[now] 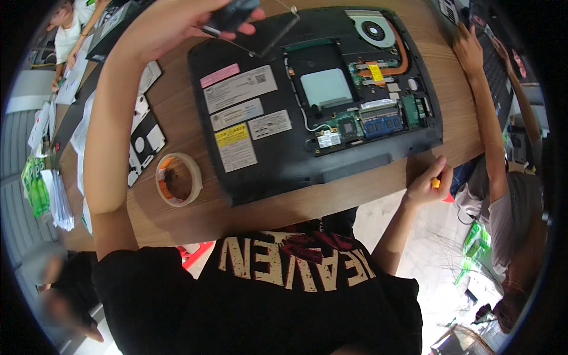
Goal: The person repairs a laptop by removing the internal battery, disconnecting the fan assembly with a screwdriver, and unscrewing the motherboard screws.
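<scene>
A black laptop [269, 171] lies bottom side up on the wooden table, its inner parts bared. A round fan [376, 29], a copper heat pipe [405, 50], a blue memory module [381, 125] and an open bay with a pale panel [325, 87] show. Above its far left edge, my left hand [204, 18] is closed on a dark flat block [231, 15] with a thin metal bracket [278, 40], partly cut off by the picture's top. Near the front right corner, my right hand [429, 184] is closed around a yellow-ended tool [436, 183], mostly hidden in the fist.
A tape roll [178, 179] lies left of the laptop, near a black cover piece with cutouts [145, 142]. Papers [77, 133] and green packets [35, 186] are farther left. At right, another person's arm [488, 112] reaches toward another laptop [497, 71].
</scene>
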Demonstrator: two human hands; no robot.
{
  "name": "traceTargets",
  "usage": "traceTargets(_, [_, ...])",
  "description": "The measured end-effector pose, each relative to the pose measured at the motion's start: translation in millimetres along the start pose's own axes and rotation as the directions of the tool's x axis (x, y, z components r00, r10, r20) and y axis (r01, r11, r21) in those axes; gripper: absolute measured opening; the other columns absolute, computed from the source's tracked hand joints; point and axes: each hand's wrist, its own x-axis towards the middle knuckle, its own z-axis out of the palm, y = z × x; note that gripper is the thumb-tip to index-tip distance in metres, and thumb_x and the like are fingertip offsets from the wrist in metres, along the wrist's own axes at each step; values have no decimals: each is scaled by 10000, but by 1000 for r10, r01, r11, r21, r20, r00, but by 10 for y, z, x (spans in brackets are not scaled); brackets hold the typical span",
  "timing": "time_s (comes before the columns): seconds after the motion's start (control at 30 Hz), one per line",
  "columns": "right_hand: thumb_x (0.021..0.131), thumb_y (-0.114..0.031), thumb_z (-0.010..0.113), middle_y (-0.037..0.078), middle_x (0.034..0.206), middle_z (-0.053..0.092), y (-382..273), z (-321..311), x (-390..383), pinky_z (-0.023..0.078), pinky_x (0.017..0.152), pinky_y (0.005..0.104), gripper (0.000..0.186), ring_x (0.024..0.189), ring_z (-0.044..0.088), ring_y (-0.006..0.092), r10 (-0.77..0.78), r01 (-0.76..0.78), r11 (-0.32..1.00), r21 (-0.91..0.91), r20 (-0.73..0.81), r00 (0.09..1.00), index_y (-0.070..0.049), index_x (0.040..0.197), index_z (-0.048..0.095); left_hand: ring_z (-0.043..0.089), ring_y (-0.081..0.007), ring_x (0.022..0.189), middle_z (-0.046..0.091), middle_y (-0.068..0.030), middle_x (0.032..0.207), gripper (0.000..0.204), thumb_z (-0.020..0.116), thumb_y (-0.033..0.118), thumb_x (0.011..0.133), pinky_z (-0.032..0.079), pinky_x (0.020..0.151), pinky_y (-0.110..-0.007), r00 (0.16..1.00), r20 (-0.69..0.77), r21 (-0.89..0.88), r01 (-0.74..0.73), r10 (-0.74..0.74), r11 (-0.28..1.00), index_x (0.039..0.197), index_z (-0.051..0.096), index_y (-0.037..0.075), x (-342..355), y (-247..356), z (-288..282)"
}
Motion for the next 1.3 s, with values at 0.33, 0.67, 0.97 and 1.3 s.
traceTargets(0.33, [953, -158, 585, 8, 566, 456, 49, 3, -15, 300, 473, 265, 328, 547, 360, 85, -11, 12, 1000, 24, -37, 999, 14, 680, 523, 558, -293, 647, 659, -159, 923, 382, 482, -70, 855, 468, 636, -289, 795, -276, 913, 42, 540, 405, 1170, 628, 89, -1289, -312, 143])
traceTargets(0.67, [950, -159, 607, -20, 593, 470, 49, -12, 5, 311, 493, 234, 312, 573, 364, 62, -94, 94, 995, -19, -23, 995, 4, 694, 533, 590, -322, 1112, 612, -166, 1215, 375, 495, -30, 861, 435, 961, -346, 852, -368, 834, 125, 372, 537, 1210, 607, 49, -1516, -527, 219])
traceTargets(0.97, [940, -127, 594, 39, 582, 486, 23, -17, 23, 330, 493, 275, 293, 552, 397, 106, -62, 63, 996, -61, 20, 998, 10, 689, 530, 624, -327, 967, 635, -160, 1136, 333, 570, 7, 852, 488, 840, -360, 969, -161, 736, -10, 188, 677, 1182, 609, 29, -1313, -500, 212])
traceTargets(1.3, [931, -130, 602, 55, 553, 499, -69, -57, 42, 330, 475, 268, 314, 512, 403, 115, 5, -4, 998, -70, 21, 1000, -4, 656, 518, 610, -303, 976, 655, -125, 1023, 244, 635, 115, 841, 472, 854, -377, 875, 246, 660, -466, 416, 590, 1071, 639, 34, -132, -435, 866])
